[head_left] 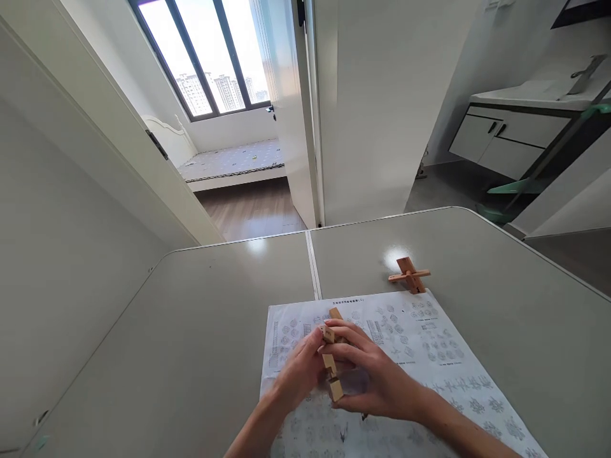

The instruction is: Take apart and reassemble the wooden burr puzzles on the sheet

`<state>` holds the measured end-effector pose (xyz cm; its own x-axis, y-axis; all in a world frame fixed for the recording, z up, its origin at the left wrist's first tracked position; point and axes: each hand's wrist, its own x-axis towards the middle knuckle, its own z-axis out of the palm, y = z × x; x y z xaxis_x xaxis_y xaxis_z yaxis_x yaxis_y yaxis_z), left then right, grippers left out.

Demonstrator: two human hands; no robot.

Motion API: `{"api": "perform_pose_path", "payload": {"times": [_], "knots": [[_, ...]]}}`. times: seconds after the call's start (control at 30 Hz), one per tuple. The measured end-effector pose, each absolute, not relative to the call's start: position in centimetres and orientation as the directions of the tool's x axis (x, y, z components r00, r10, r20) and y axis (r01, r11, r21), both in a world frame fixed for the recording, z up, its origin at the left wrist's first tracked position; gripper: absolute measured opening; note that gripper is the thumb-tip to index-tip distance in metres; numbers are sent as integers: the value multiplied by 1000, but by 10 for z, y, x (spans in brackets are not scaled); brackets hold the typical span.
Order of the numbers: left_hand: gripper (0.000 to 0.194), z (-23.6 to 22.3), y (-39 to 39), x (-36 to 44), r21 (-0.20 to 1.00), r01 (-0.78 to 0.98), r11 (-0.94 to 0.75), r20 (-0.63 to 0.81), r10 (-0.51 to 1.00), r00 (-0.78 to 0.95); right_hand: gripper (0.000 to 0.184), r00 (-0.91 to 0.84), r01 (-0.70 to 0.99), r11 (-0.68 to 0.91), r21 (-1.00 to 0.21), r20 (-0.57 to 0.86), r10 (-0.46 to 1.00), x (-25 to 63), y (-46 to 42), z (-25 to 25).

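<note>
Both hands meet over a printed instruction sheet (429, 356) lying on a grey table (191, 331). Between them are notched wooden puzzle bars (331, 366), pale wood, held roughly upright. My left hand (298, 372) pinches the bars from the left with fingers closed. From the right, my right hand (375, 375) wraps its fingers round the same bars. An assembled wooden cross puzzle (409, 275) rests on the table just beyond the sheet's far right corner, apart from both hands.
The table has a seam (311, 264) down its middle and rounded far corners. Beyond it stand a white door edge (305, 127), a bedroom with a window (210, 57), and at right a cabinet with a sink top (520, 121).
</note>
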<state>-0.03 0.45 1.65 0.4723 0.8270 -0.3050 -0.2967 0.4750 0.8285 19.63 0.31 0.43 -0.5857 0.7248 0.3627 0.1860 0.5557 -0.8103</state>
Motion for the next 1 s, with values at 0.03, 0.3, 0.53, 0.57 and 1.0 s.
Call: {"api": "perform_pose_path", "payload": {"times": [0.03,0.3,0.53,0.57,1.0], "knots": [[60,16,4,0,823,-295,486,-308,817,487,72,-576,189,563,-804,374,727,197,4,4],[50,17,3,2,867,-226,445,-241,770,591,69,-389,237,471,-850,362,847,203,10,-6],[34,21,2,2,930,-142,340,-209,805,556,62,-369,195,430,-881,340,865,204,9,1],[33,20,3,1,927,-153,342,-220,827,517,62,-376,176,423,-889,336,864,205,9,4],[40,13,4,4,875,-330,355,-214,893,395,35,-133,-255,-21,-967,13,991,208,24,11]]}}
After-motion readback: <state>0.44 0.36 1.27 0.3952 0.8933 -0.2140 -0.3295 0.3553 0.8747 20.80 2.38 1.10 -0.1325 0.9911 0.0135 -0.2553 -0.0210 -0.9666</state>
